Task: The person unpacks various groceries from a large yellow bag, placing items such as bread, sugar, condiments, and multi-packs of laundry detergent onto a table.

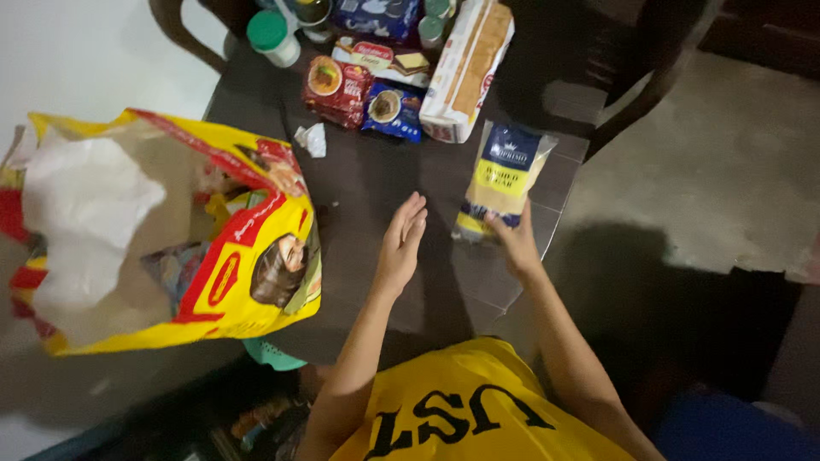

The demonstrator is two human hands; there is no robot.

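My right hand [515, 242] grips the lower end of a clear packet of pale sugar with a blue and yellow label [502, 178], resting on the dark table [367, 183] near its right edge. My left hand [401, 243] hovers flat and open over the table, just left of the packet, holding nothing. A big yellow and red shopping bag [231, 256] gapes open at the left, with white plastic [81, 213] and several packets inside.
At the table's far end lie a red packet [337, 88], a blue packet [393, 109], a long white and tan box [465, 68], a crumpled white scrap [313, 139], and green-lidded bottles [273, 37]. Dark chairs [632, 60] stand behind.
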